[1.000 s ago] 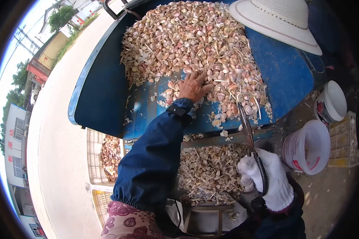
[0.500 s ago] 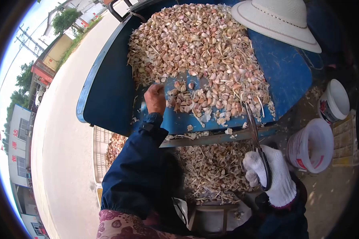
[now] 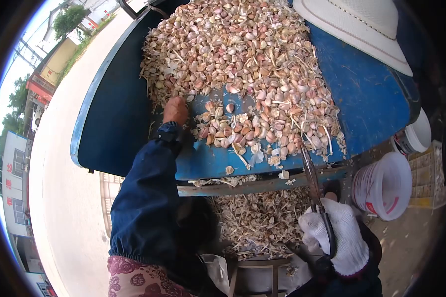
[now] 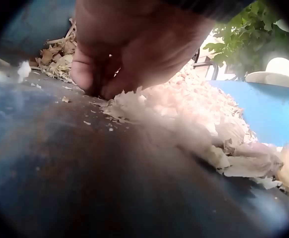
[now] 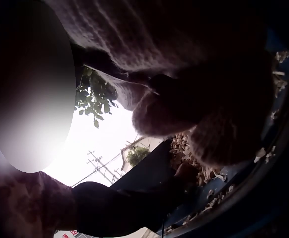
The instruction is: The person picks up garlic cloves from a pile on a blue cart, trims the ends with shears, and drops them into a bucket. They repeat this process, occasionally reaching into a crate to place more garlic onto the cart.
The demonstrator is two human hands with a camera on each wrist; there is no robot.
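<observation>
A heap of loose garlic cloves [image 3: 228, 47] with bits of skin and stem lies in a blue metal trough [image 3: 111, 106]. My bare left hand [image 3: 175, 110] is at the heap's near left edge, its fingers curled downward. In the left wrist view the thumb and fingertips [image 4: 82, 74] come close together right at the trough floor, beside papery garlic skins [image 4: 248, 161]; the inside of the hand is hidden. My right hand [image 3: 349, 237], in a white knitted glove, grips the dark handles of scissors [image 3: 309, 171]. Their long blades point at the cloves on the right.
Below the trough's front edge sits a pile of dry garlic stems and skins [image 3: 260, 218]. A white hat [image 3: 362, 29] rests on the trough's right side. Two white buckets [image 3: 389, 185] and a yellowish crate [image 3: 426, 173] stand at the right. Pale pavement [image 3: 59, 198] stretches at the left.
My left hand has moved from the small cluster of cloves leftward to the heap's edge, its spread fingers now curled. The right hand keeps its grip on the scissors, and the view has shifted slightly.
</observation>
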